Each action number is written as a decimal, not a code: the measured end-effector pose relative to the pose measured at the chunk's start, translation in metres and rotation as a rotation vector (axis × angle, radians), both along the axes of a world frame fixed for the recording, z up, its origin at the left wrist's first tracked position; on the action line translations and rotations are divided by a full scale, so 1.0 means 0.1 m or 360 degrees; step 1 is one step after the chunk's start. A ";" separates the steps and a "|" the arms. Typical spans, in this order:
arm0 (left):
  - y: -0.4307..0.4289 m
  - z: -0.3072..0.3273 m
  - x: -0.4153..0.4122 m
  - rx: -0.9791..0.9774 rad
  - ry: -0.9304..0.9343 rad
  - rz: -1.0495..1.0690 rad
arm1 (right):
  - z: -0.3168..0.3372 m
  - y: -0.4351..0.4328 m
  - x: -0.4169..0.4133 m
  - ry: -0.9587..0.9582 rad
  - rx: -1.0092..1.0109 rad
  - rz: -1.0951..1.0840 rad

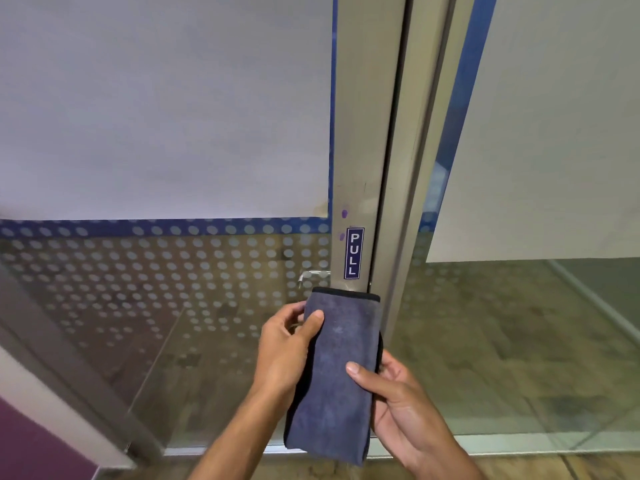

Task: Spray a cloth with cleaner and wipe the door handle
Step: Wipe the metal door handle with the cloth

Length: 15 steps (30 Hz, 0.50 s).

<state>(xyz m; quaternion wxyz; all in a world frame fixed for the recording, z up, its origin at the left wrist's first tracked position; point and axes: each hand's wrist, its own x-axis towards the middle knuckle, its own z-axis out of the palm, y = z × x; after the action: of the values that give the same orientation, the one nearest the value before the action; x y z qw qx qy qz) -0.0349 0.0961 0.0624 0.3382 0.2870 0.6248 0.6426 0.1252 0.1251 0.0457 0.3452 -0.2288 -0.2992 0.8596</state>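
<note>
A folded grey-blue cloth (337,368) with a dark edge hangs upright in front of the metal door frame (360,150). My left hand (284,344) grips its upper left side, thumb on the front. My right hand (398,393) holds its lower right side, thumb across the front. The cloth covers the spot on the frame just below a blue PULL sticker (354,252). A metal handle part (311,276) shows through the glass, left of the frame, above my left hand. No spray bottle is in view.
The glass door panel (156,289) has a dotted frosted band and white film above. A second glass panel (536,306) stands to the right. A brown patterned floor (554,465) runs along the bottom. A purple wall edge (31,445) is at lower left.
</note>
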 end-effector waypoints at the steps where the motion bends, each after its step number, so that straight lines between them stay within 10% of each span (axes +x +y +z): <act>1: 0.02 -0.01 -0.05 -0.0021 0.0284 0.0056 | 0.01 0.03 -0.04 -0.0013 -0.0021 -0.0035; 7: 0.27 0.21 -0.46 0.0273 0.1779 0.0408 | 0.32 0.39 -0.24 -0.0080 0.0250 -0.0475; 15: 1.09 0.53 -1.35 0.0385 0.2587 0.0888 | 0.96 1.18 -0.76 -0.1211 0.2189 -0.2004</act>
<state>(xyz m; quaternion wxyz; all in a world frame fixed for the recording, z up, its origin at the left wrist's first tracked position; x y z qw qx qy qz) -0.1696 0.2053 0.1150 -0.4159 0.5275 0.6476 0.3597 0.0497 0.2435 0.1416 0.6753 -0.3558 -0.6453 0.0312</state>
